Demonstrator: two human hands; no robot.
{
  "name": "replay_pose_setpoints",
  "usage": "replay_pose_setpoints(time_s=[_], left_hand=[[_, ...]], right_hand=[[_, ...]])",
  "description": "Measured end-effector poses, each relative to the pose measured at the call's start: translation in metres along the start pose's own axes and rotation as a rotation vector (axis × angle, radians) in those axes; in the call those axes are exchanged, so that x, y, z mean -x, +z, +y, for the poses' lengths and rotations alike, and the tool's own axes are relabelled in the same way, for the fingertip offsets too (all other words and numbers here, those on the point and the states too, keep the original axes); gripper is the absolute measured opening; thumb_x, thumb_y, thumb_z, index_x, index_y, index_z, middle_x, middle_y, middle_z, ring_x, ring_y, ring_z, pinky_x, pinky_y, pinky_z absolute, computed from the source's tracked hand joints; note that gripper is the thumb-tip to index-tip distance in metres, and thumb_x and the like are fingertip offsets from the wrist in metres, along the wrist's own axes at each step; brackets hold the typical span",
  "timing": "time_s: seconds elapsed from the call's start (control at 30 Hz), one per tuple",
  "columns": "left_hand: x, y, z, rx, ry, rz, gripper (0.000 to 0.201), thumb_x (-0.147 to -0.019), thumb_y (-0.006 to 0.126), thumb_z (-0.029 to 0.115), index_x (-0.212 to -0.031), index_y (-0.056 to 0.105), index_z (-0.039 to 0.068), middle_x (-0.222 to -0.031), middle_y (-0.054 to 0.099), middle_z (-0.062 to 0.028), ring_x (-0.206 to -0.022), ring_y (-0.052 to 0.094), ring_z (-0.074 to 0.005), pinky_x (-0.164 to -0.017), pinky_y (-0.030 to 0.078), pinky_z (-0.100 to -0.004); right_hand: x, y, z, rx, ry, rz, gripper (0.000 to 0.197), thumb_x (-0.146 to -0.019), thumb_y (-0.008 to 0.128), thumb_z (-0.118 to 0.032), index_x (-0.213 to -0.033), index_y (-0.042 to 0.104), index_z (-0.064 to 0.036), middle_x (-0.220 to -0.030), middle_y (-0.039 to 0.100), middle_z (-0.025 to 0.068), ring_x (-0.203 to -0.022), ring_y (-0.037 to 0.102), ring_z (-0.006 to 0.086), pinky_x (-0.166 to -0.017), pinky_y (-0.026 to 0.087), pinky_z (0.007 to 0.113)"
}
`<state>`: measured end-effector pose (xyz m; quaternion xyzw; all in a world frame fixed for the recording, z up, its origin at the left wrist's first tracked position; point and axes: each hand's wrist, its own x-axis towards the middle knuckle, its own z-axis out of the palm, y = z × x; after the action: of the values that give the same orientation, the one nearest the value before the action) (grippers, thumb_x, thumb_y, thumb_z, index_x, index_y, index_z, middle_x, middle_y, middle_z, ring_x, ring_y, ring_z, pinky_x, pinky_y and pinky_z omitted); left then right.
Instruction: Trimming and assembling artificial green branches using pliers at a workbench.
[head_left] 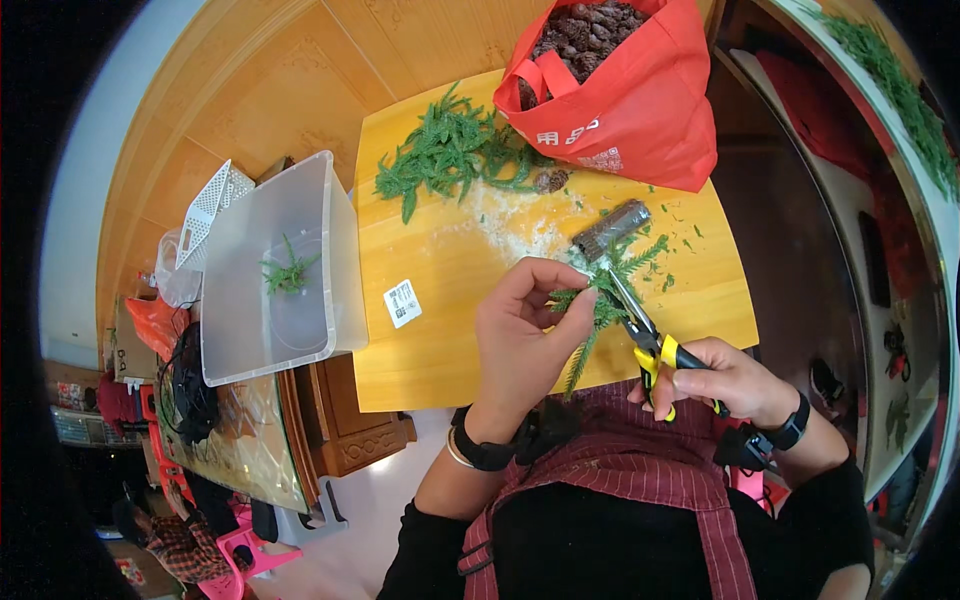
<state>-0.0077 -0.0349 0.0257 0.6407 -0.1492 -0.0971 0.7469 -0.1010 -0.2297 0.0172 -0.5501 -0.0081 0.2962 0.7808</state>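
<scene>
My left hand (530,335) pinches a green pine sprig (608,308) between thumb and fingertips above the yellow table. In my right hand (730,378) are long-nose pliers (650,345) with yellow and black handles. Their narrow jaws point up and away from me, right beside the sprig; whether they grip a part of it I cannot tell. Just beyond lies a dark cylindrical bundle (612,228), apparently wrapped in clear film. A heap of similar green sprigs (450,150) covers the far left of the table, with a small pine cone (551,180) near it.
A red bag (640,120) filled with pine cones (590,35) stands at the table's far right. On the left, a translucent plastic bin (265,335) holds one sprig (288,272). A white label (402,303) and whitish powder (515,225) lie on the tabletop (420,365). Someone sits at lower left.
</scene>
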Motion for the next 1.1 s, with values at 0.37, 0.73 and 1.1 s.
replay_pose_setpoints(time_s=[0.37,0.73,1.1], left_hand=[[-0.004,0.000,0.003,0.064,-0.099,0.021,0.012,-0.077,0.060,-0.002,-0.087,0.054,-0.001,-0.082,0.056,-0.0034,-0.062,0.055,-0.0066,-0.052,0.047,-0.0186],[-0.005,-0.004,-0.004,0.157,-0.138,0.034,0.010,-0.076,0.060,-0.002,-0.085,0.055,0.000,-0.081,0.056,-0.0043,-0.059,0.055,-0.0077,-0.052,0.047,-0.0192],[-0.001,-0.002,-0.004,0.076,-0.052,0.039,0.011,-0.077,0.059,-0.002,-0.086,0.054,-0.001,-0.081,0.055,-0.0042,-0.063,0.057,-0.0087,-0.055,0.050,-0.0197]], right_hand=[[0.002,0.002,-0.003,0.113,0.022,0.054,0.032,-0.089,0.048,-0.028,-0.090,0.058,0.0018,-0.081,0.063,0.0104,-0.100,0.055,0.0265,-0.089,0.040,0.036],[0.002,0.005,-0.001,0.308,-0.074,0.043,0.024,-0.090,0.050,-0.023,-0.093,0.061,-0.0021,-0.088,0.063,0.0029,-0.085,0.054,0.0080,-0.074,0.041,0.023],[0.000,0.004,0.003,0.134,0.031,0.020,0.029,-0.090,0.048,-0.025,-0.094,0.058,0.0017,-0.094,0.061,0.0074,-0.094,0.053,0.0145,-0.085,0.041,0.030]])
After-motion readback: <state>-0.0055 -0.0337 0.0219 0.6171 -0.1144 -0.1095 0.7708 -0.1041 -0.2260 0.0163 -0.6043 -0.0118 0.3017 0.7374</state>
